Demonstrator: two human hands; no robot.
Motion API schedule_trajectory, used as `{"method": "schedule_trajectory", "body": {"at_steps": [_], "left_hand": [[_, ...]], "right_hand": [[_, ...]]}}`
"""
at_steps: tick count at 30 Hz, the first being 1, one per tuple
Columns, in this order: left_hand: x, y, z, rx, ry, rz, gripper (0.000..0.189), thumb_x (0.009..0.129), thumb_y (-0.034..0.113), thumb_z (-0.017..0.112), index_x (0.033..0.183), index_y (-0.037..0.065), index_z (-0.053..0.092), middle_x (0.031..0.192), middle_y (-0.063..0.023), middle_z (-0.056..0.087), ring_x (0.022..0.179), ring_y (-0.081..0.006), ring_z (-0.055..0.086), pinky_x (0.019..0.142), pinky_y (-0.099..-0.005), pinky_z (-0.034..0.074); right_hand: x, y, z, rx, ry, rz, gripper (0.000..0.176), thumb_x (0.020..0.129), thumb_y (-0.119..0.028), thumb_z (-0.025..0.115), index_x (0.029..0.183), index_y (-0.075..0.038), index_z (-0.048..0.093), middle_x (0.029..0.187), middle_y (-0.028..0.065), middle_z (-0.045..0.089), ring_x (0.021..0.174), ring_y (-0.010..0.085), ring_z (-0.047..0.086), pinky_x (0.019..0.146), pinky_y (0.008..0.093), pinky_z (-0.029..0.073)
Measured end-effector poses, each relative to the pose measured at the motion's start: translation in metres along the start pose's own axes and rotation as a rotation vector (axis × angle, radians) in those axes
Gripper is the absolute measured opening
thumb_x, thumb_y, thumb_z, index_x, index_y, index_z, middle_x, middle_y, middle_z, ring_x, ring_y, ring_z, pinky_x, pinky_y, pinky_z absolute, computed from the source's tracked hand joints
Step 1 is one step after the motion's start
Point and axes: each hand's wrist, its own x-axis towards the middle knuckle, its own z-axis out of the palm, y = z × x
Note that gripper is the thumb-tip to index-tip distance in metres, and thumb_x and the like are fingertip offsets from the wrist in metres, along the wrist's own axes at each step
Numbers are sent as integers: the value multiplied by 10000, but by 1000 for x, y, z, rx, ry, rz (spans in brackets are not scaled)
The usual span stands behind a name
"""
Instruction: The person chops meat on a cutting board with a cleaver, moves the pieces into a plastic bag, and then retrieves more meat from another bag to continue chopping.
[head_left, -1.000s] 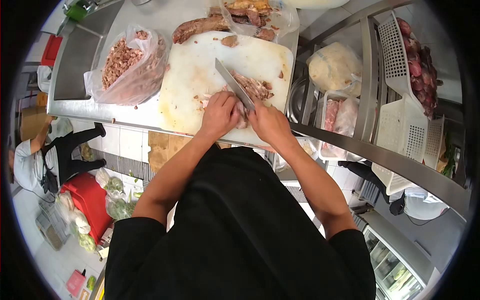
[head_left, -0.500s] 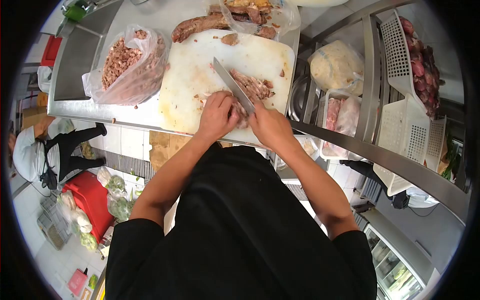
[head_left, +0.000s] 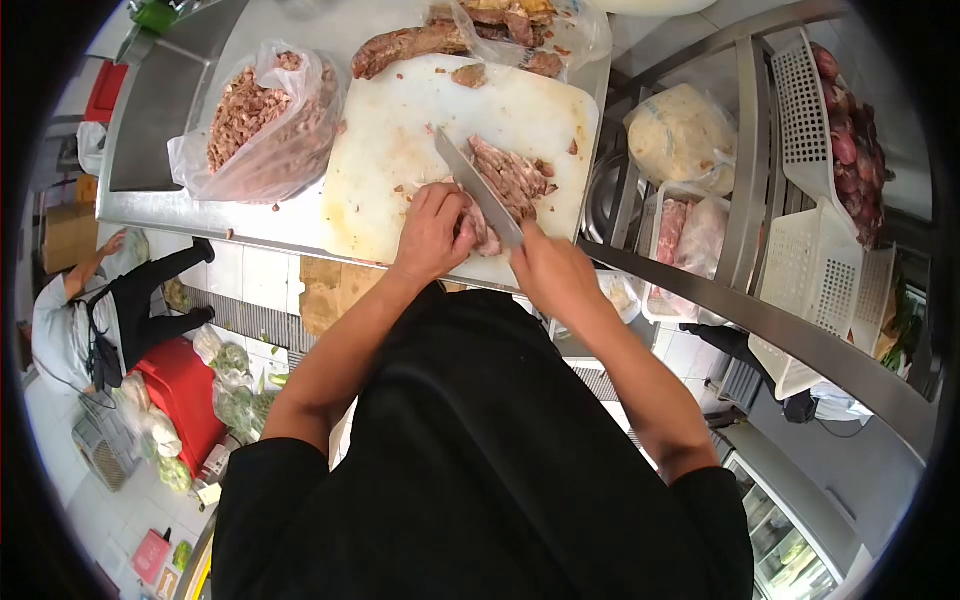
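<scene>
My right hand (head_left: 550,268) grips the handle of a knife (head_left: 482,190), whose long blade slants up and left over the white cutting board (head_left: 375,150). The fingers of my left hand (head_left: 432,232) are curled over a piece of meat (head_left: 484,234), close to the blade's left side. On the blade's right side lies a pile of sliced meat (head_left: 512,172), with small scraps around it. Part of the held piece is hidden under my left fingers.
A plastic bag of chopped meat (head_left: 245,125) stands left of the board. Long browned meat pieces (head_left: 410,50) lie behind it. At right, a metal rack (head_left: 690,290) holds bagged food and white baskets (head_left: 815,250). Another person (head_left: 85,310) is at far left.
The knife and my right hand have drawn slightly toward me and to the right. My left hand stays on the meat. The view has shifted a little, and the person at left has moved an arm.
</scene>
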Motion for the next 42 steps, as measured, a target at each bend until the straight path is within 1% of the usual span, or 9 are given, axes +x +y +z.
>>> {"method": "schedule_trajectory", "body": {"at_steps": [4,6,12,18,21,25,30,38,42], "left_hand": [[-4,-1,7,14,-62,-49,229,800,66,697,1006,8,615,1071,-160,610,1033,-371,594,913,-462,496],[-4,-2,9,26,-53,-43,229,801,62,695,1008,8,614,1069,-157,608,1025,-371,594,907,-465,496],[-3,0,-1,-34,-44,-14,217,801,54,700,996,14,615,1060,-163,611,1024,-372,597,910,-467,496],[-10,-1,6,-9,-50,-41,206,800,48,706,982,15,617,1057,-163,613,1016,-372,598,910,-470,498],[-11,-2,6,13,-47,-74,203,801,43,707,982,17,618,1057,-164,612,1021,-373,600,913,-466,498],[-7,1,-4,2,-7,-20,201,802,43,697,985,22,618,1049,-163,607,1014,-371,594,910,-473,493],[-11,-3,-9,58,48,-47,195,804,39,682,988,18,622,1047,-159,606,1017,-366,590,908,-474,489],[-16,-11,-2,96,-53,-17,217,807,67,708,1001,5,635,1054,-160,635,1039,-351,614,931,-451,499],[-15,3,-12,127,29,-56,225,808,64,711,1009,7,628,1081,-166,627,1045,-361,605,937,-454,500]], "right_hand": [[-22,13,27,-37,-145,131,261,989,-210,559,1124,13,560,826,297,695,809,499,689,752,600,539],[9,6,52,-56,108,65,225,990,-182,544,1061,28,586,806,287,709,823,473,719,753,580,564],[31,-1,20,-53,133,-111,242,993,-192,544,1074,34,579,821,285,713,824,476,715,752,568,565],[-19,7,30,-56,-94,121,198,993,-175,530,1060,8,560,813,297,705,776,485,713,726,592,565],[23,2,57,-42,108,2,213,980,-176,555,1051,22,592,768,291,702,772,485,717,696,599,569],[43,-13,39,0,156,-66,235,996,-187,555,1079,33,570,765,284,691,736,484,691,693,595,540],[-26,-6,4,-50,-132,46,228,984,-174,552,1056,39,588,797,300,704,773,493,711,726,586,561],[56,-10,50,-31,128,-109,240,992,-212,583,1034,23,609,800,291,707,773,489,711,732,587,564],[-2,-10,10,-29,27,-56,225,991,-193,575,1031,27,603,794,293,705,774,483,713,741,585,563]]}}
